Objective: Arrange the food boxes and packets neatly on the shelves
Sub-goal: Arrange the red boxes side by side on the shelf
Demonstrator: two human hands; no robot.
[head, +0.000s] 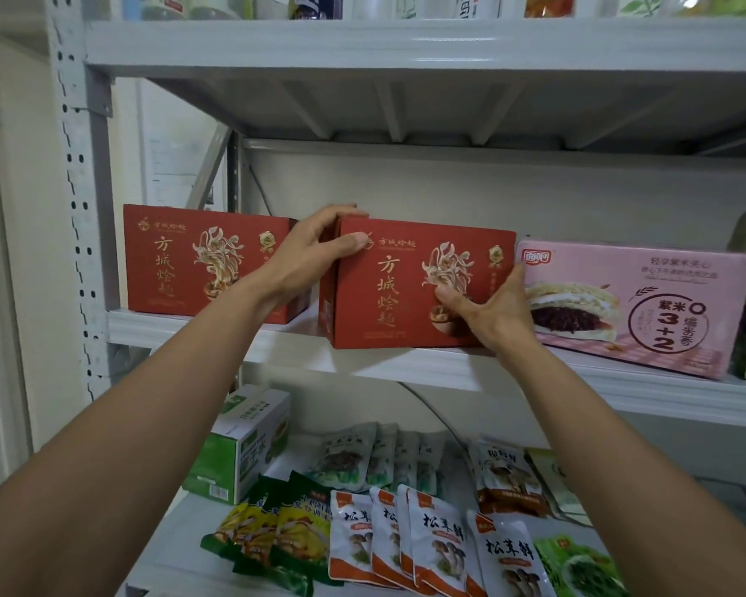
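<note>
Middle shelf (pixel 182 333): pink box (pixel 638 303) right, twin box (pixel 190 260) left, and between them the red box (pixel 397 290) standing skewed, near corner out at the lip. Left hand (pixel 315 247) grips its top-left corner, thumb on the front; right hand (pixel 492 305) clasps its right end, fingers between it and the pink box. Likely best: swing the left end back until the 2 red fronts align, without nudging either neighbour.

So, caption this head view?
Left hand and right hand hold the nearer red noodle box beside a pink bread box.
</note>
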